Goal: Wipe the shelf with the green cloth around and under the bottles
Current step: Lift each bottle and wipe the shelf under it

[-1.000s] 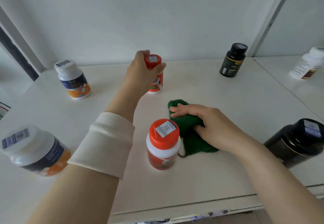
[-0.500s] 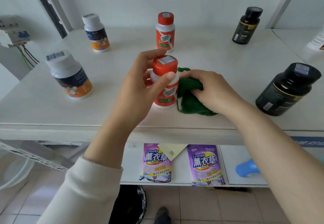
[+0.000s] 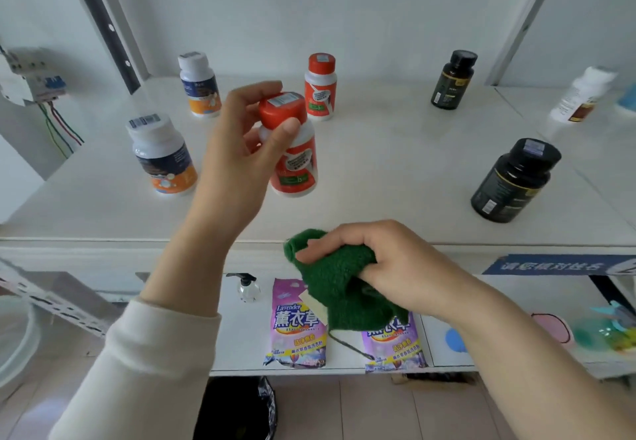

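Note:
My left hand (image 3: 237, 161) grips a red-capped bottle (image 3: 292, 161) by its cap and neck, over the middle of the white shelf (image 3: 378, 178); I cannot tell whether its base touches the shelf. My right hand (image 3: 389, 267) clutches the bunched green cloth (image 3: 340, 288) just off the shelf's front edge, the cloth hanging below it. A second red-capped bottle (image 3: 320, 87) stands at the back. Two white-capped bottles with orange labels (image 3: 161, 154) (image 3: 199, 85) stand on the left. Two black bottles (image 3: 512, 181) (image 3: 452, 80) stand on the right.
A white bottle (image 3: 581, 99) stands on the neighbouring shelf at far right. A lower shelf holds two purple lavender packets (image 3: 296, 326), a small pump bottle (image 3: 247, 288) and coloured items at the right. An electrical box with wires (image 3: 31, 78) hangs at left.
My left hand let go of the back red bottle and took hold of the near one. My right hand drew the cloth from the shelf surface to off the front edge. The camera pulled back.

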A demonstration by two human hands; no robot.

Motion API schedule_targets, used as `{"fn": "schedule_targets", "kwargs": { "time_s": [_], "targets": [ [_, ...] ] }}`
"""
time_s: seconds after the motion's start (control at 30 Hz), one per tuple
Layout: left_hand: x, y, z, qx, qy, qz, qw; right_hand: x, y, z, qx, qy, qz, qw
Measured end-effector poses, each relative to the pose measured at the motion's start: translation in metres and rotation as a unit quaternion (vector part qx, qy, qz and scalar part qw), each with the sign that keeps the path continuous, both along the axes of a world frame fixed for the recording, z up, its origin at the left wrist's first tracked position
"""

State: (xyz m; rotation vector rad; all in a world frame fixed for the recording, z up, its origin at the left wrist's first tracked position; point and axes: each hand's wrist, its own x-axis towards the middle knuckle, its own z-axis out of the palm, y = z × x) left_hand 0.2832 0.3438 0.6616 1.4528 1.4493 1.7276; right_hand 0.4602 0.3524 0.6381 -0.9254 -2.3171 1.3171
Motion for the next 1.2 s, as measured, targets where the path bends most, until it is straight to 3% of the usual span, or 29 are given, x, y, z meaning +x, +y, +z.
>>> {"fn": "schedule_targets", "kwargs": {
  "time_s": [0.1, 0.17, 0.27, 0.33, 0.6, 0.83, 0.93, 1.0, 1.1, 1.2],
  "targets": [
    [0.006, 0.000, 0.001, 0.002, -0.011, -0.026, 1.000, 0.009, 0.022, 0.003, 0.049, 0.041, -0.129, 0.990],
    [0.011, 0.001, -0.001, -0.002, -0.007, -0.042, 0.999, 0.007, 0.041, 0.001, 0.105, 0.013, -0.199, 0.974],
    [0.017, 0.004, -0.007, -0.006, -0.005, -0.049, 0.999, -0.003, 0.047, -0.008, 0.153, -0.078, -0.183, 0.968],
    [0.018, 0.007, -0.010, -0.003, 0.000, -0.041, 0.999, -0.006, 0.032, -0.012, 0.176, -0.093, -0.162, 0.966],
    [0.044, 0.020, -0.020, -0.009, 0.003, -0.053, 0.999, 0.034, -0.004, -0.006, 0.075, 0.034, -0.117, 0.990],
    [0.086, 0.033, -0.030, -0.019, 0.027, -0.028, 0.999, 0.126, 0.015, 0.034, 0.007, 0.215, -0.171, 0.962],
    [0.099, 0.034, -0.035, -0.034, 0.061, 0.008, 0.998, 0.170, 0.042, 0.046, 0.010, 0.252, -0.181, 0.951],
    [0.107, 0.031, -0.036, -0.043, 0.109, 0.089, 0.989, 0.196, 0.062, 0.048, 0.013, 0.260, -0.201, 0.944],
    [0.133, 0.028, -0.020, 0.060, 0.261, 0.219, 0.938, 0.224, 0.092, 0.041, 0.024, 0.245, -0.247, 0.937],
    [0.179, 0.036, -0.003, 0.107, 0.326, 0.142, 0.929, 0.235, 0.119, 0.031, 0.056, 0.185, -0.300, 0.934]
  ]
}}
